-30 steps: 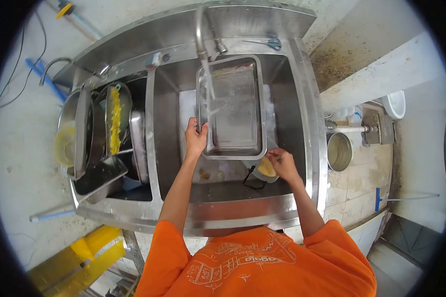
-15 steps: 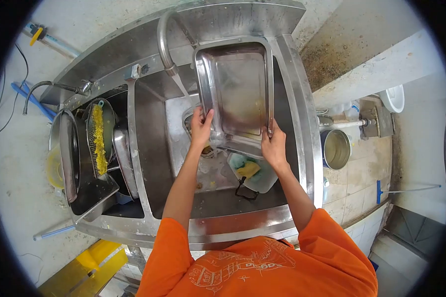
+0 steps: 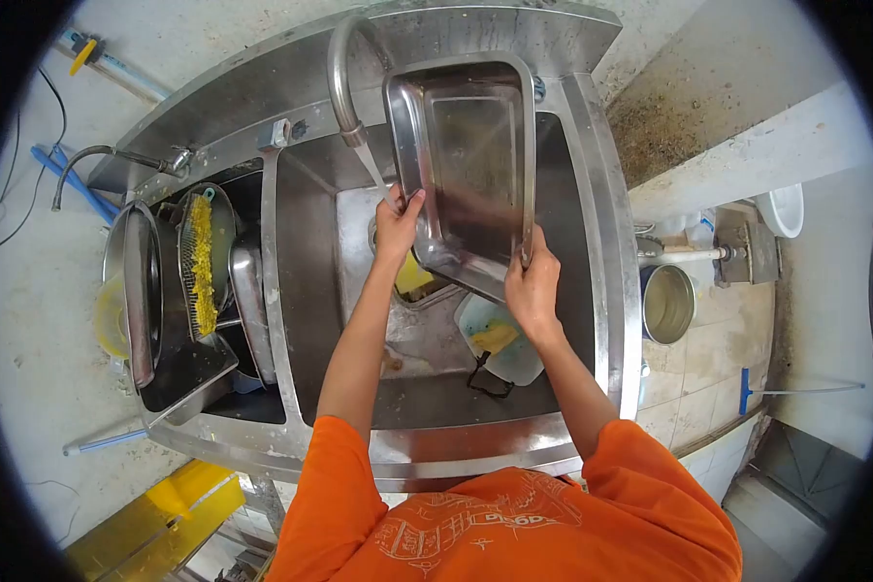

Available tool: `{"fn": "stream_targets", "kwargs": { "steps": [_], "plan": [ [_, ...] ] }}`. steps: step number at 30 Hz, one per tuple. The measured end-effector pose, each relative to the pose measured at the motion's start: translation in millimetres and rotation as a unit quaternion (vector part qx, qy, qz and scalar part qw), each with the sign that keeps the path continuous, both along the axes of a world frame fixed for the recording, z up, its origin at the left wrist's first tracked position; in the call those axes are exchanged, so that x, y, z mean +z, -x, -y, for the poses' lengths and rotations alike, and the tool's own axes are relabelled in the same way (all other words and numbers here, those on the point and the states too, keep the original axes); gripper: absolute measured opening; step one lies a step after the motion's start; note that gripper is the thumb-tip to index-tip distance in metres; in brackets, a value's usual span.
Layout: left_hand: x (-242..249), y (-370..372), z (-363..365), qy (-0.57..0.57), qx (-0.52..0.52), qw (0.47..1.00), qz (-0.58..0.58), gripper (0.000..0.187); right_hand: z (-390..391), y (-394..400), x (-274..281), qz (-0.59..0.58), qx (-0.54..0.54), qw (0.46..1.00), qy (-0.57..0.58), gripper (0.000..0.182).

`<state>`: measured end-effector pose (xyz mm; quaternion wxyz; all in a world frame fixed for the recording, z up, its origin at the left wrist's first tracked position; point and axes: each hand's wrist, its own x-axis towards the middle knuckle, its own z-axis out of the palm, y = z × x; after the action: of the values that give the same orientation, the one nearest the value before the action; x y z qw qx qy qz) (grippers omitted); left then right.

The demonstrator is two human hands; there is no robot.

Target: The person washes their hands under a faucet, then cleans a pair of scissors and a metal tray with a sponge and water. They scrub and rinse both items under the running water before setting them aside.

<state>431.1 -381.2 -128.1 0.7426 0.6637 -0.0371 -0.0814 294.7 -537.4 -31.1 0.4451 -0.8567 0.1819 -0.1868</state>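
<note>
A deep rectangular steel pan is held tilted above the sink basin, its inside facing me. My left hand grips the pan's left side near its lower corner, thumb over the rim. On the lower right rim, my right hand is closed, with its fingers partly hidden. Water runs from the curved faucet just beside my left hand. Below the pan, another metal container with something yellow in it sits in the basin. To its right lies a pale plastic tub holding a yellow sponge.
The left basin holds several metal pans and a rack with a yellow scrubbing strip. A second faucet arches over at the left. A metal pot and a blue squeegee are on the floor at right.
The pan has risen slightly and tipped, its lower edge now slanting down to the right. More of the container beneath shows. The view has shifted a little.
</note>
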Motion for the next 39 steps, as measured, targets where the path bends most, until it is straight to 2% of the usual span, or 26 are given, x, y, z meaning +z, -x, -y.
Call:
{"fn": "stream_targets", "kwargs": {
  "steps": [3, 4, 5, 7, 9, 10, 13, 18, 21, 23, 26, 29, 33, 35, 39],
  "plan": [
    [-2, 10, 3, -0.003, 0.009, 1.000, 0.009, 0.019, 3, 5, 15, -0.046, 0.023, 0.999, 0.003, 0.027],
    [-1, 17, -2, -0.046, 0.019, 0.999, -0.014, 0.020, 6, 6, 16, -0.049, 0.022, 0.999, 0.004, 0.027],
    [1, 23, -8, -0.090, 0.028, 0.995, -0.035, 0.020, 10, 7, 17, -0.068, 0.040, 0.996, -0.032, 0.028],
    [7, 37, -23, -0.088, 0.004, 0.995, -0.038, 0.022, 15, 12, 17, -0.089, 0.058, 0.992, -0.074, 0.030],
    [15, 45, -38, -0.133, -0.003, 0.987, -0.086, 0.024, 16, 15, 18, -0.164, 0.076, 0.975, -0.128, 0.034],
    [5, 47, -41, -0.144, 0.023, 0.989, -0.021, 0.023, 12, 17, 23, -0.198, 0.071, 0.967, -0.145, 0.033],
    [12, 42, -46, -0.156, 0.000, 0.987, -0.041, 0.020, 3, 26, 19, -0.197, 0.068, 0.971, -0.121, 0.035],
    [9, 37, -37, -0.142, 0.035, 0.989, -0.020, 0.017, -2, 26, 28, -0.212, 0.076, 0.969, -0.106, 0.037],
    [12, 32, -32, -0.206, 0.063, 0.976, -0.046, 0.020, -2, 30, 20, -0.195, 0.080, 0.972, -0.108, 0.037],
    [16, 30, -29, -0.296, 0.073, 0.950, -0.062, 0.027, -3, 33, 18, -0.175, 0.084, 0.975, -0.104, 0.037],
    [26, 29, -26, -0.305, 0.051, 0.946, -0.094, 0.030, -4, 35, 19, -0.197, 0.070, 0.972, -0.105, 0.038],
    [10, 32, -32, -0.262, 0.042, 0.963, -0.053, 0.027, -3, 37, 11, -0.179, 0.065, 0.976, -0.107, 0.038],
    [-11, 38, -38, -0.270, 0.048, 0.961, -0.033, 0.025, -9, 40, 13, -0.208, 0.060, 0.972, -0.095, 0.036],
    [-19, 39, -39, -0.150, 0.073, 0.986, -0.026, 0.024, -12, 40, 15, -0.201, 0.058, 0.974, -0.084, 0.035],
    [-18, 28, -45, -0.089, 0.068, 0.990, -0.086, 0.022, -18, 40, 19, -0.201, 0.086, 0.973, -0.073, 0.037]
  ]
}}
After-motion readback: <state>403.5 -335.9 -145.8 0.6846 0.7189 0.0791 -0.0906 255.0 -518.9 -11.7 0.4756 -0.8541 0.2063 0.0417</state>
